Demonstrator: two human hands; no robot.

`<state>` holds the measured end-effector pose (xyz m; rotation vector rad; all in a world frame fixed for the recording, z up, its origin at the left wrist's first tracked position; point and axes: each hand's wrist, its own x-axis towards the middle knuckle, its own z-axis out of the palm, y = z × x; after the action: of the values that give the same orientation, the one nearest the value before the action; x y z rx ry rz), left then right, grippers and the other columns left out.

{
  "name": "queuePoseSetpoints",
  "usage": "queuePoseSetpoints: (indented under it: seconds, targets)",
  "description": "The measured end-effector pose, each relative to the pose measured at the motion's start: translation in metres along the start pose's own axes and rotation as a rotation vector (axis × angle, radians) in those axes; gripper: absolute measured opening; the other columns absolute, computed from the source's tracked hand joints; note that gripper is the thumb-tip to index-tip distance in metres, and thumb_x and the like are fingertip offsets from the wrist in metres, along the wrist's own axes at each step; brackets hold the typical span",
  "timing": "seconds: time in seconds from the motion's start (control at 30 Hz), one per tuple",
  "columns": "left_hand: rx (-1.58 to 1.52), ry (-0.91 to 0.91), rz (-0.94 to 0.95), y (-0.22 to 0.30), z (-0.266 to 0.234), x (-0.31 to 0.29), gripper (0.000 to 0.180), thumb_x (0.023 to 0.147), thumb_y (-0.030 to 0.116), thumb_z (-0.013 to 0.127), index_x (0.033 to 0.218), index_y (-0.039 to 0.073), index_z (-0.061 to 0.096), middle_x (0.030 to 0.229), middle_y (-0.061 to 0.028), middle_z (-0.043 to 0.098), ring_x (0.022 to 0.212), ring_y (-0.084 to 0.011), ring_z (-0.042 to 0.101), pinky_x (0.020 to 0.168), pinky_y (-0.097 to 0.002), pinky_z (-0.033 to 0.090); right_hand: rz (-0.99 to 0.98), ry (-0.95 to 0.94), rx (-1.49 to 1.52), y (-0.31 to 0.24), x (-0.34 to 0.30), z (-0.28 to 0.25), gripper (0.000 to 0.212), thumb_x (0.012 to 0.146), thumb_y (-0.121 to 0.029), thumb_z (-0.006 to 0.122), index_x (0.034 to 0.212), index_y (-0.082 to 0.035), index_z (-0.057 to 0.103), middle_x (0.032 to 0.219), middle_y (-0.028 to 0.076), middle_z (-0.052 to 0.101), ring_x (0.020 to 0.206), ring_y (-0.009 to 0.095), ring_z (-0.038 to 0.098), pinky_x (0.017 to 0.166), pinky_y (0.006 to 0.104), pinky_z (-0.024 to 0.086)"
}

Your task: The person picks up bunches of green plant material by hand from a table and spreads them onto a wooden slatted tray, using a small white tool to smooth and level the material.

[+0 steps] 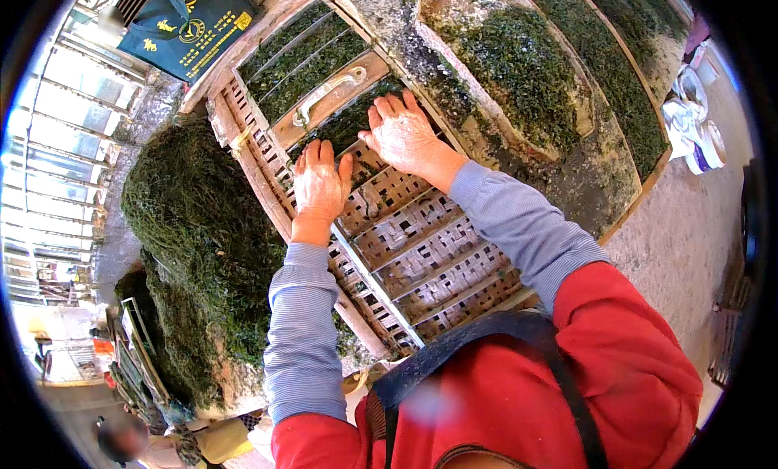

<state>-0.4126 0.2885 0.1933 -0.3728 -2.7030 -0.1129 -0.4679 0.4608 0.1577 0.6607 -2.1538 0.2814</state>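
My left hand point(316, 185) rests palm down with fingers stretched forward on a strip of dark green, moss-like plant stuff point(344, 125). Farther right, my right hand point(409, 137) presses its spread fingers on the same strip. Neither hand shows anything held. The strip lies in one slot of a slatted frame point(374, 278) set over a woven bamboo tray point(397, 234). Just beyond my fingers, a wooden board point(369, 70) with a pale curved handle point(328, 92) lies across the frame. Slots past the board are filled with green; those nearer me show mostly bare weave.
A large green heap point(194, 218) rises left of the frame. To the right is a shallow, pale-edged container point(458, 68) of similar green stuff. A dark green bag point(190, 33) stands at the far left. White bags point(693, 124) lie far right. Another person point(190, 446) is partly visible lower left.
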Motion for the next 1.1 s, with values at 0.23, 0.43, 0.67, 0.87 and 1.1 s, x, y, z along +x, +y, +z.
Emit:
queuePoseSetpoints:
  seconds: [0.23,0.43,0.67,0.87,1.1]
  targets:
    - [-1.043,0.094,-0.544,-0.055,-0.042,0.008,0.029,0.086,0.026,0.056,0.104,0.003,0.060,0.093,-0.0068,0.065,0.080,-0.0169,0.062,0.068,-0.0308,0.049,0.074,-0.392,0.323,-0.014,0.069,-0.024,0.031,0.085,-0.028,0.050,0.070,-0.005,0.062,0.064,0.012,0.059,0.057,0.025,0.060,0.056,0.0391,0.051]
    - [-1.051,0.160,-0.659,-0.058,-0.018,-0.018,0.062,0.070,0.003,0.063,0.126,-0.004,0.039,0.121,-0.0195,0.047,0.106,-0.0251,0.050,0.082,-0.0329,0.047,0.039,-0.412,0.499,-0.038,0.050,0.034,0.023,0.069,-0.029,0.067,0.077,-0.008,0.062,0.072,0.011,0.062,0.071,0.029,0.063,0.064,0.0406,0.049]
    - [-0.822,0.138,-0.601,-0.084,0.025,-0.068,0.050,0.064,0.001,0.070,0.109,-0.006,0.050,0.093,-0.0112,0.060,0.079,-0.0157,0.056,0.064,-0.0271,0.048,-0.306,-0.289,0.454,-0.077,0.072,-0.002,0.017,0.076,-0.025,0.057,0.079,-0.008,0.060,0.087,0.005,0.057,0.098,0.022,0.055,0.076,0.0408,0.047]
    - [-0.542,-0.080,-0.580,-0.074,-0.018,-0.019,0.011,0.070,0.006,0.066,0.071,-0.003,0.060,0.058,-0.0058,0.057,0.042,-0.0117,0.052,0.036,-0.0260,0.042,-0.128,-0.292,0.324,-0.064,0.002,0.018,0.056,0.083,-0.050,0.043,0.118,-0.008,0.051,0.132,0.008,0.041,0.131,0.024,0.024,0.104,0.0582,0.010]
    - [-0.146,-0.170,-0.058,-0.074,-0.004,0.015,0.017,0.069,0.006,0.062,0.085,0.002,0.062,0.072,-0.0150,0.062,0.071,-0.0279,0.061,0.067,-0.0368,0.048,-0.005,-0.364,0.140,0.021,0.052,-0.073,0.009,0.066,-0.014,0.057,0.072,-0.009,0.060,0.073,0.005,0.056,0.073,0.024,0.057,0.065,0.0373,0.048]
